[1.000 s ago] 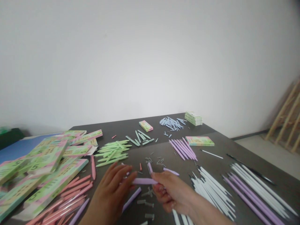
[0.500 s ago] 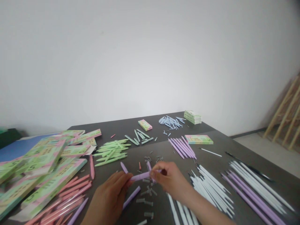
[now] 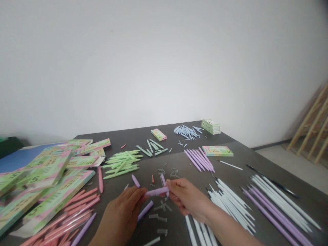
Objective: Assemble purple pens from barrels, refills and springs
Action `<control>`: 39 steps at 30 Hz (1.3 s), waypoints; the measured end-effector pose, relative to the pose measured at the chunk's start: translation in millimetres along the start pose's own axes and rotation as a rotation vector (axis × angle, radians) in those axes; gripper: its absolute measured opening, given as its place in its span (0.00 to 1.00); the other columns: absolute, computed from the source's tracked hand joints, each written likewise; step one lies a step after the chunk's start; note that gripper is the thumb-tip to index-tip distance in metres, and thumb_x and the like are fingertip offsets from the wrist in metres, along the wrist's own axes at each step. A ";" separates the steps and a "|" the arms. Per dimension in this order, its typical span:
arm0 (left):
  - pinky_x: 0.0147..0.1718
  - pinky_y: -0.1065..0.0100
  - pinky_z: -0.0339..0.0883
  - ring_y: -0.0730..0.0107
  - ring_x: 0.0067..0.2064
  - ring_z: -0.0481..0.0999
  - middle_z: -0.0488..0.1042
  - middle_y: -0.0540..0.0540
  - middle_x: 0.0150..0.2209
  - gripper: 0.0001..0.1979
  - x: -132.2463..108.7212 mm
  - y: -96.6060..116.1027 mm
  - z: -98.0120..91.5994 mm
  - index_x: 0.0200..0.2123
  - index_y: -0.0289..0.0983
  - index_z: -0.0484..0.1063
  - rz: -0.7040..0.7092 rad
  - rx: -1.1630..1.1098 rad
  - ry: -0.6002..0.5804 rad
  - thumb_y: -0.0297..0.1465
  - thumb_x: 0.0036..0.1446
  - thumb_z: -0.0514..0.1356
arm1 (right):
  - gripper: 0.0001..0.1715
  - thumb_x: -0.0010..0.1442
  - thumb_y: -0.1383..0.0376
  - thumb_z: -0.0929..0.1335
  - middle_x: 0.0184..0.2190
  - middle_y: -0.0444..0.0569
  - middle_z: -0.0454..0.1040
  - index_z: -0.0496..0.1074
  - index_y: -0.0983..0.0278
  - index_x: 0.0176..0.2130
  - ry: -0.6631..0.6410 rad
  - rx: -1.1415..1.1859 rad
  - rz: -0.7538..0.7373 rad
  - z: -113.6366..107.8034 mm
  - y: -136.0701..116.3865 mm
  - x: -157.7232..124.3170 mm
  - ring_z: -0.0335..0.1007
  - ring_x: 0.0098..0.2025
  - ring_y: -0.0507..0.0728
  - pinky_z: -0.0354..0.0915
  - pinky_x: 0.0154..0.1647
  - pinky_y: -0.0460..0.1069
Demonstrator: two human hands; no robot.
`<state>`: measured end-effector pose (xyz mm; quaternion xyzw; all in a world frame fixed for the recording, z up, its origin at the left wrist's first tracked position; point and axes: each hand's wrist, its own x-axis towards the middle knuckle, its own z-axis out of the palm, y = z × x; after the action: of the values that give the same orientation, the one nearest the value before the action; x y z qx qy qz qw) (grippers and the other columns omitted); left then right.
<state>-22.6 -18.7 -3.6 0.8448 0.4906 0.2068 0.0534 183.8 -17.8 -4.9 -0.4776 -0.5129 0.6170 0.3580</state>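
Note:
A purple pen barrel [image 3: 156,192] is held level between my two hands, above the dark table. My left hand [image 3: 123,213] has its fingers closed round the barrel's left part. At the barrel's right end, my right hand [image 3: 187,196] pinches it between thumb and fingers. Beneath the hands lie small clear plastic pieces [image 3: 162,219] and a loose purple tube [image 3: 145,210]. Just beyond them are a purple tip piece [image 3: 135,181] and another purple piece [image 3: 163,179], partly covered by the held barrel.
Pink barrels [image 3: 74,222] and printed boxes [image 3: 48,171] crowd the left. Green pens [image 3: 123,164], blue parts [image 3: 186,131] and purple barrels [image 3: 199,160] lie farther back. White refills [image 3: 232,205] and long purple rods [image 3: 274,215] cover the right of the table [image 3: 159,164].
My right hand has shifted slightly right along the purple barrel, and more of its fingers curl below. My left hand has moved little and keeps its hold.

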 end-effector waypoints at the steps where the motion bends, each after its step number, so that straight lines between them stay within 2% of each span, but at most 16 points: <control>1: 0.31 0.68 0.64 0.63 0.34 0.76 0.76 0.44 0.32 0.14 0.0 0.8 -0.6 0.36 0.41 0.72 -0.011 -0.013 -0.017 0.34 0.60 0.47 | 0.23 0.58 0.51 0.61 0.14 0.35 0.49 0.68 0.66 0.26 0.019 -0.060 -0.025 -0.2 1.0 1.0 0.41 0.14 0.45 0.40 0.13 0.42; 4: 0.29 0.71 0.62 0.65 0.32 0.76 0.77 0.46 0.30 0.14 -0.6 3.6 -4.0 0.33 0.42 0.71 -0.070 -0.066 -0.108 0.34 0.60 0.46 | 0.13 0.55 0.60 0.65 0.16 0.37 0.55 0.69 0.67 0.25 0.105 -0.211 -0.160 -1.9 2.0 3.6 0.48 0.18 0.46 0.45 0.18 0.42; 6: 0.27 0.72 0.60 0.66 0.30 0.76 0.77 0.48 0.28 0.15 -1.0 5.3 -6.4 0.33 0.42 0.69 -0.120 -0.111 -0.156 0.34 0.61 0.44 | 0.06 0.52 0.65 0.68 0.18 0.37 0.58 0.69 0.67 0.28 0.114 -0.199 -0.221 -2.6 0.7 3.6 0.51 0.21 0.46 0.47 0.20 0.42; 7: 0.26 0.72 0.59 0.66 0.29 0.76 0.77 0.49 0.27 0.14 -1.2 6.0 -7.3 0.34 0.43 0.68 -0.144 -0.130 -0.169 0.34 0.61 0.44 | 0.05 0.50 0.66 0.69 0.17 0.36 0.58 0.69 0.66 0.30 0.102 -0.175 -0.238 -2.5 -0.2 2.9 0.51 0.21 0.46 0.47 0.20 0.42; 10: 0.24 0.72 0.57 0.64 0.27 0.76 0.76 0.51 0.24 0.09 -1.4 6.9 -8.0 0.37 0.43 0.66 -0.186 -0.157 -0.159 0.36 0.58 0.48 | 0.12 0.52 0.60 0.69 0.15 0.33 0.53 0.68 0.65 0.35 0.019 -0.072 -0.171 -0.6 -1.6 0.6 0.46 0.15 0.45 0.44 0.15 0.42; 12: 0.25 0.71 0.58 0.64 0.29 0.76 0.77 0.50 0.27 0.07 -1.4 6.1 -6.9 0.37 0.43 0.65 -0.181 -0.149 -0.137 0.35 0.56 0.51 | 0.20 0.56 0.51 0.64 0.13 0.33 0.50 0.69 0.66 0.32 -0.019 -0.043 -0.058 1.2 -1.2 0.1 0.41 0.12 0.45 0.41 0.12 0.42; 14: 0.26 0.71 0.59 0.63 0.31 0.77 0.78 0.49 0.30 0.07 -1.1 4.3 -5.2 0.36 0.43 0.67 -0.166 -0.134 -0.116 0.32 0.56 0.51 | 0.27 0.57 0.47 0.60 0.11 0.33 0.47 0.69 0.67 0.25 -0.010 -0.051 0.009 1.8 -0.1 0.7 0.39 0.12 0.45 0.40 0.10 0.42; 15: 0.26 0.71 0.59 0.63 0.32 0.77 0.78 0.48 0.31 0.07 -0.9 3.5 -4.3 0.35 0.43 0.67 -0.163 -0.125 -0.114 0.32 0.56 0.50 | 0.27 0.57 0.47 0.61 0.11 0.33 0.48 0.69 0.67 0.24 0.002 -0.062 0.010 1.3 0.5 1.3 0.39 0.12 0.44 0.40 0.10 0.42; 19: 0.26 0.72 0.60 0.66 0.31 0.76 0.76 0.49 0.30 0.09 0.8 3.5 -1.4 0.33 0.43 0.69 -0.143 -0.111 -0.115 0.32 0.57 0.49 | 0.22 0.54 0.49 0.65 0.13 0.34 0.52 0.70 0.66 0.31 0.020 -0.103 -0.042 -5.4 3.4 4.8 0.44 0.12 0.45 0.42 0.11 0.42; 22: 0.29 0.71 0.62 0.66 0.33 0.75 0.74 0.47 0.33 0.11 1.9 6.4 -0.1 0.32 0.42 0.70 -0.102 -0.116 -0.093 0.33 0.58 0.47 | 0.24 0.56 0.49 0.63 0.12 0.35 0.50 0.70 0.67 0.26 0.045 -0.166 -0.084 -9.6 6.8 8.6 0.44 0.13 0.45 0.41 0.14 0.43; 25: 0.30 0.71 0.61 0.66 0.33 0.73 0.72 0.47 0.32 0.12 2.1 5.6 0.3 0.30 0.42 0.71 -0.099 -0.132 -0.100 0.35 0.58 0.48 | 0.15 0.53 0.58 0.68 0.13 0.36 0.54 0.70 0.68 0.24 0.078 -0.192 -0.146 -9.1 9.0 12.3 0.47 0.17 0.45 0.42 0.17 0.43; 27: 0.29 0.72 0.60 0.67 0.31 0.72 0.73 0.48 0.30 0.13 2.0 0.9 -0.2 0.28 0.42 0.71 -0.120 -0.176 -0.123 0.36 0.58 0.49 | 0.08 0.50 0.64 0.70 0.15 0.37 0.59 0.69 0.67 0.25 0.085 -0.167 -0.164 -7.9 9.1 14.0 0.49 0.18 0.45 0.43 0.18 0.42; 29: 0.27 0.72 0.59 0.68 0.28 0.71 0.72 0.50 0.25 0.14 2.3 -6.2 -1.6 0.26 0.41 0.71 -0.171 -0.243 -0.161 0.37 0.58 0.49 | 0.06 0.50 0.65 0.69 0.16 0.36 0.60 0.68 0.66 0.28 0.097 -0.126 -0.173 -8.0 8.7 15.1 0.50 0.17 0.45 0.45 0.17 0.42; 32: 0.25 0.72 0.57 0.69 0.25 0.69 0.70 0.51 0.21 0.17 4.2 -16.0 -6.1 0.23 0.40 0.69 -0.214 -0.339 -0.229 0.39 0.58 0.47 | 0.10 0.53 0.60 0.67 0.15 0.34 0.57 0.66 0.64 0.31 0.115 -0.059 -0.172 -11.4 8.8 16.9 0.47 0.13 0.44 0.44 0.14 0.41; 34: 0.26 0.72 0.57 0.69 0.25 0.69 0.70 0.52 0.21 0.16 6.1 -19.8 -10.5 0.26 0.40 0.69 -0.195 -0.337 -0.259 0.41 0.58 0.47 | 0.14 0.53 0.56 0.66 0.13 0.33 0.54 0.65 0.64 0.31 0.122 -0.024 -0.167 -14.4 9.3 18.3 0.44 0.11 0.44 0.42 0.11 0.42; 39: 0.24 0.72 0.55 0.67 0.24 0.70 0.69 0.53 0.20 0.16 9.4 -29.1 -26.9 0.30 0.40 0.69 -0.228 -0.127 -0.268 0.44 0.57 0.48 | 0.19 0.53 0.51 0.65 0.13 0.33 0.52 0.63 0.65 0.27 0.195 0.037 -0.165 -21.6 9.2 22.3 0.42 0.11 0.43 0.40 0.11 0.42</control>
<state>-52.8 1.1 15.0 0.7986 0.5577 0.1153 0.1946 198.5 7.2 -19.2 -0.4848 -0.5017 0.5454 0.4646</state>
